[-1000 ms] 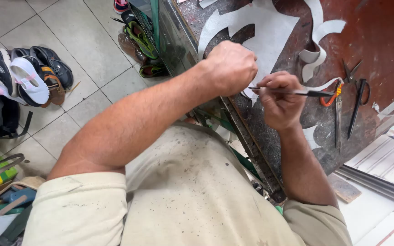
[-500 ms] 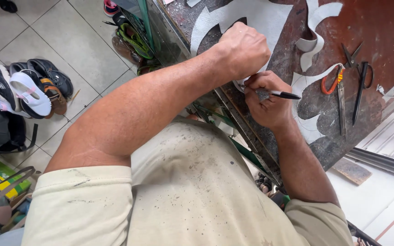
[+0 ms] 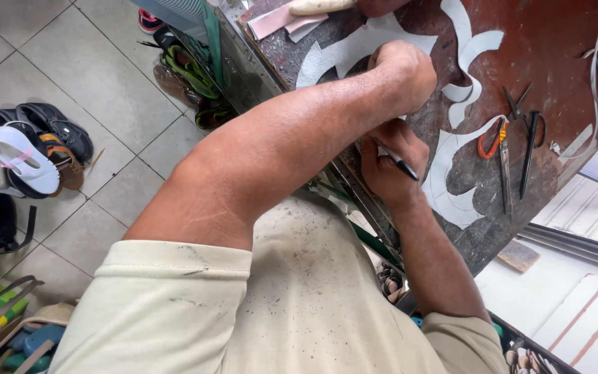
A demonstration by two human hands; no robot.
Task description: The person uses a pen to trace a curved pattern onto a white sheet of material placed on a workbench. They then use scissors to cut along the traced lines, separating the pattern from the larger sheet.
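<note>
A person seen from above wears a pale cream short-sleeved T-shirt (image 3: 271,305), its fabric flecked with small dark specks and smudges of grime. The sleeve hems are stitched and sit at the upper arms. Both forearms are bare, with no watch, rings or gloves showing on the left hand (image 3: 403,73) or right hand (image 3: 389,163).

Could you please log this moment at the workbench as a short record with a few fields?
Setting: worn reddish workbench above a tiled floor
Left hand: left hand fisted, pressing on a grey cut-out sheet
Right hand: right hand gripping a black pen
Tools nearby: orange-handled scissors and black scissors, lying to the right
Floor: shoes piled at left
</note>
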